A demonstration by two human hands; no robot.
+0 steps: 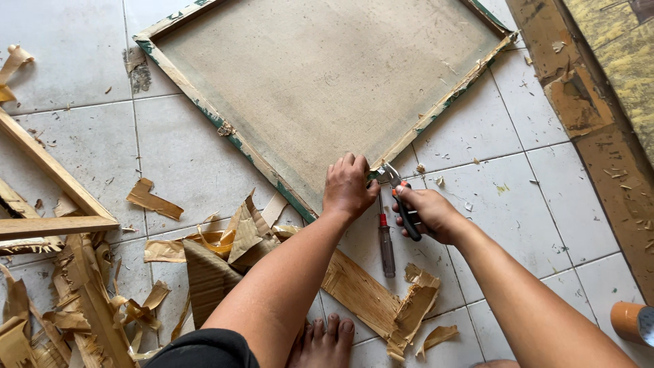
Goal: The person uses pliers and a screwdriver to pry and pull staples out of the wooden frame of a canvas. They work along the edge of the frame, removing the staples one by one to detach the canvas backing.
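The left hand (349, 187) is pressing flat on the canvas frame (327, 75) lying on the floor; the right hand (426, 215), grip pinching pliers (398, 194), is working the near corner; next, judging so, a firm pull.

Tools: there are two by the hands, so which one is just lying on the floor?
The screwdriver with the dark handle lies untouched on the tiles. The pliers are gripped in the right hand at the frame corner.

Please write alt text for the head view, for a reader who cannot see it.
A left hand presses the near corner of a square wooden-framed canvas on the white tiled floor while the right hand grips black-and-orange pliers there. Torn brown tape scraps surround them.
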